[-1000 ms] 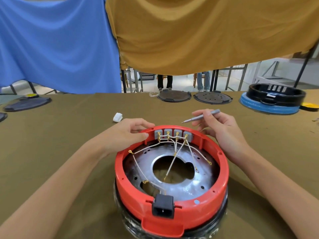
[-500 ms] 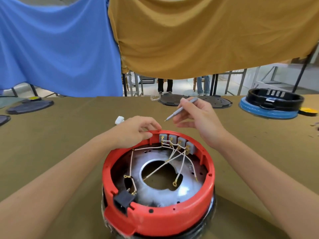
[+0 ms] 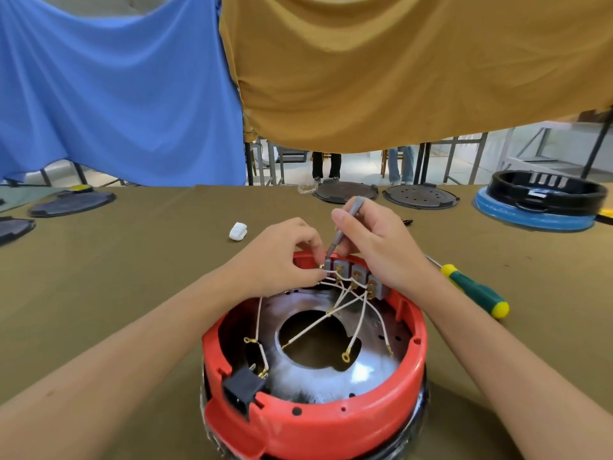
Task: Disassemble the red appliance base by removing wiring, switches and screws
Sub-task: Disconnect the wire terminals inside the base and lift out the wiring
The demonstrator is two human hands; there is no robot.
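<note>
Brought the small gray tool point(image 3: 345, 227) down, pinched in the right hand point(image 3: 374, 247), onto the leftmost switch point(image 3: 329, 264) at the far rim of the red base point(image 3: 331, 423). Left hand point(image 3: 282, 257) pinching beside it. Might slip and tear a wire point(image 3: 308, 330) if pushed hard.

- Round red plastic appliance base point(image 3: 315, 423), below both hands: smooth, slightly glossy.
- Silvery metal plate with a centre hole point(image 3: 361, 373) inside it: shiny, smudged.
- Thin white wires with brass-coloured ring ends point(image 3: 356, 330): matt sheathing.
- Slim grey metal tool point(image 3: 345, 224), in the right hand point(image 3: 381, 247): satin.
- Green-and-yellow plastic-handled screwdriver point(image 3: 474, 290), right of that hand: glossy.
- Olive cloth table cover point(image 3: 132, 277): matt, woven.
</note>
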